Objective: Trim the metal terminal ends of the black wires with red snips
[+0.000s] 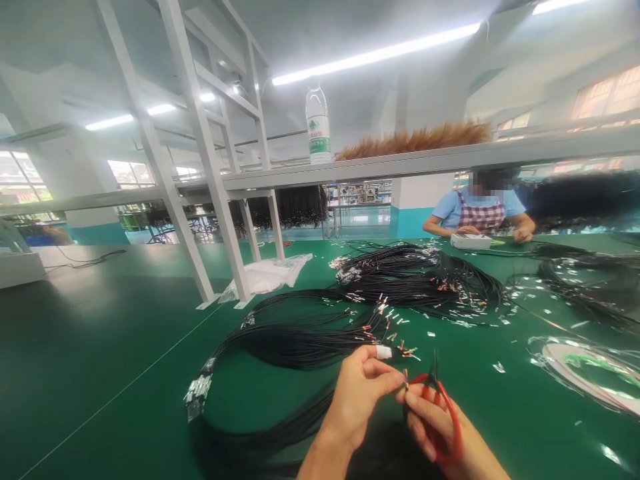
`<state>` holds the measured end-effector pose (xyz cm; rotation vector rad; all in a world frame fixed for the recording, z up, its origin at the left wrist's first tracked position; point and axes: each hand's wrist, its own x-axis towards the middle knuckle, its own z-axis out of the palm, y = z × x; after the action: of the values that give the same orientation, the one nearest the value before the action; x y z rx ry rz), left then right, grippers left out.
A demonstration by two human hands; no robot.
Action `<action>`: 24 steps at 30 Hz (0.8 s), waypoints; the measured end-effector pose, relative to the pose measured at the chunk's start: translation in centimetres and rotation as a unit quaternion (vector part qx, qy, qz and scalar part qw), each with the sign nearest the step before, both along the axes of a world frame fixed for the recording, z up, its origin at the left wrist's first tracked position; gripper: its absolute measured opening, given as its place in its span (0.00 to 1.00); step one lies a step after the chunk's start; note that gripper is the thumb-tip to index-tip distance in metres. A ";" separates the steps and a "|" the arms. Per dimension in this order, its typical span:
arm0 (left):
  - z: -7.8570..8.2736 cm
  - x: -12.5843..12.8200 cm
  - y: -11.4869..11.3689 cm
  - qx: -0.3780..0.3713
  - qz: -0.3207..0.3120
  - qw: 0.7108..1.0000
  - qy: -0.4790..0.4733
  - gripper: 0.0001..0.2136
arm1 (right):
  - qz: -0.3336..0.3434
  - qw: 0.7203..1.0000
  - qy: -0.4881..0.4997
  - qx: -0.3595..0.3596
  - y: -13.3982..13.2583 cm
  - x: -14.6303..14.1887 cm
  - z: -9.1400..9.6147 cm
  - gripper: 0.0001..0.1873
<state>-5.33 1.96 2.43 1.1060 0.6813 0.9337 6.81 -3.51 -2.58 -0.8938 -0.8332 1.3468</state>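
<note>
My left hand (361,393) is closed in a pinch at the thin coloured wires (406,377) of a black cable's end. White tape wraps one of its fingers. My right hand (435,421) touches the same cable end with thumb and finger, close beside the left fingertips. Red-handled scissors (457,427) also sit in my right hand, their dark blades pointing away from me. Just beyond my hands lies a bundle of black cables (295,340) with stripped, coloured ends. More of the cable below my hands is hidden or dark.
A bigger pile of black cables (415,273) lies farther back on the green table (125,373). Coiled clear and green strip (595,373) is at right. White shelf posts (200,160) stand left, near a plastic bag (270,275). A person (480,210) sits across the table.
</note>
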 end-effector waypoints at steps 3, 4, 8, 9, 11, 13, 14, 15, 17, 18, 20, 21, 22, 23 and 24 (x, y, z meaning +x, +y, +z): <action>0.1 0.1 -0.1 -0.003 -0.010 1.000 0.001 0.18 | 0.008 1.000 0.001 0.007 0.1 0.1 0.0 0.23; 0.1 0.1 -0.1 -0.006 -0.013 1.000 0.003 0.18 | 0.009 1.000 -0.002 0.005 0.1 0.1 0.0 0.23; 0.3 0.0 -0.2 -0.013 -0.008 1.000 0.014 0.18 | 0.001 0.999 -0.043 -0.022 -0.1 0.0 0.4 0.24; 0.3 0.0 -0.2 -0.014 -0.005 1.000 0.016 0.18 | 0.000 0.997 -0.065 -0.029 -0.2 0.0 0.5 0.24; 0.4 0.0 -0.2 -0.018 -0.007 1.000 0.020 0.18 | 0.007 0.991 -0.124 -0.039 -0.2 0.4 0.6 0.27; 0.3 -0.1 -0.3 -0.030 -0.026 0.999 0.023 0.19 | 0.023 0.982 -0.184 -0.041 -0.2 1.1 0.6 0.29; 0.3 -0.1 -0.4 -0.039 -0.042 0.998 0.026 0.19 | 0.035 0.976 -0.210 -0.043 -0.2 1.7 0.7 0.31; 0.2 -0.1 -0.5 -0.046 -0.059 0.997 0.028 0.19 | 0.045 0.970 -0.233 -0.046 -0.3 2.4 0.8 0.33; 0.1 0.1 -0.8 -0.053 -0.099 0.993 0.036 0.19 | 0.059 0.956 -0.283 -0.058 -0.9 4.2 1.3 0.37; 0.0 0.3 -1.0 -0.053 -0.122 0.990 0.042 0.19 | 0.058 0.945 -0.315 -0.065 -1.5 5.2 1.6 0.36; 0.0 0.6 -1.7 -0.051 -0.166 0.983 0.056 0.18 | 0.069 0.914 -0.387 -0.098 -3.1 7.1 2.3 0.35; 0.0 0.8 -2.1 -0.050 -0.186 0.979 0.067 0.18 | 0.085 0.897 -0.419 -0.113 -4.1 8.0 2.7 0.32; 0.1 0.9 -2.7 -0.048 -0.204 0.975 0.080 0.17 | 0.103 0.879 -0.448 -0.131 -5.2 8.6 3.0 0.30; 0.3 1.0 -3.3 -0.042 -0.217 0.971 0.093 0.16 | 0.120 0.860 -0.474 -0.147 -6.3 9.1 3.4 0.27; 0.5 0.9 -4.1 -0.032 -0.224 0.968 0.107 0.15 | 0.137 0.843 -0.496 -0.160 -7.5 9.3 3.7 0.24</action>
<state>-4.38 -2.12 2.96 1.2467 0.5958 0.4058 16.10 -11.04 1.13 -1.8623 -1.5937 1.2393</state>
